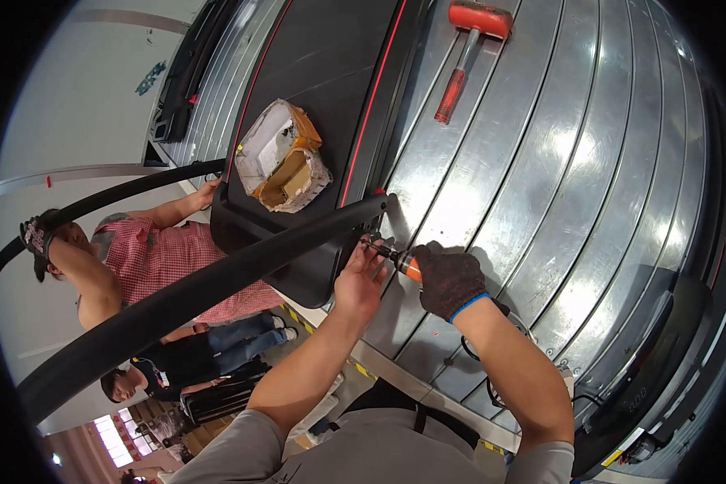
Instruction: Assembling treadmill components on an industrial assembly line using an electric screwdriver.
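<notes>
My right hand (452, 282), in a dark glove with a blue cuff, grips an orange and black power screwdriver (408, 264). The tool's tip points left, at the side of a long black machine base (323, 73) with red stripes. My bare left hand (360, 282) has its fingertips drawn together around the driver's tip; whatever small part they pinch is hidden. Just above them ends a thick black curved tube (218, 282), which slants down to the lower left. A worn cardboard box (258, 153), cut open and holding small dark pieces, rests on the base.
A red-headed mallet (480, 20) lies on the slatted metal work surface (532, 161). A cable (492, 387) runs below my right hand. Another black machine part (653, 379) stands at the right. Across the base, a person in a checked apron (169, 258) works; another person (157, 371) stands beyond.
</notes>
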The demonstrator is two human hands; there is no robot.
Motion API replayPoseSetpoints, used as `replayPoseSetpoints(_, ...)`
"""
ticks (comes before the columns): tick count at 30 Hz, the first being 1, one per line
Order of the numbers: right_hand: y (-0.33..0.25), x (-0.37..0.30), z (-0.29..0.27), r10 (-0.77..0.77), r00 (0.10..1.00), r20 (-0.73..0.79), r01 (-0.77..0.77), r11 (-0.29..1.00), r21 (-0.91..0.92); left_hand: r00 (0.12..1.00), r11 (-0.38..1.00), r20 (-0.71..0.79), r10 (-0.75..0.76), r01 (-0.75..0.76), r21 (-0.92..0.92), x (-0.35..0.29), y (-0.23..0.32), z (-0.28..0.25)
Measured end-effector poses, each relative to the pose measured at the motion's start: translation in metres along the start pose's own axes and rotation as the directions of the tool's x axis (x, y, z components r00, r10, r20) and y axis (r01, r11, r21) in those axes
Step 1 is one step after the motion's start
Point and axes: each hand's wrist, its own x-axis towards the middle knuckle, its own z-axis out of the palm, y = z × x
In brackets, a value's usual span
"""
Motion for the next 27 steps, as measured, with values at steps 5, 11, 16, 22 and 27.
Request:
replayPoseSetpoints(5,-0.011,0.003,0.000,-0.009,0.999,0.033,0.010,1.000,-0.008,0.999,0.999,-0.034,-0.004,0.006,0.035,-0.018,0.013,0.000)
replayPoseSetpoints(11,0.006,0.003,-0.004,-0.111,0.994,-0.012,0.109,0.990,-0.084,0.670,0.031,0.494,0.554,-0.609,0.792,-0.051,0.077,0.013)
replayPoseSetpoints(16,-0.001,-0.013,-0.013,-0.178,0.984,-0.019,0.176,0.980,-0.088,0.267,-0.408,0.732,0.627,-0.688,0.600,0.017,0.101,0.003)
replayPoseSetpoints(22,-0.011,-0.015,-0.042,-0.039,0.976,0.214,0.039,0.999,0.001,0.445,-0.412,0.745,0.497,-0.635,0.654,-0.008,0.102,0.032)
replayPoseSetpoints(27,0.015,-0.021,-0.047,-0.080,0.996,0.042,0.080,0.997,0.000,0.455,-0.480,0.779,0.432,-0.615,0.626,-0.007,0.094,0.061)
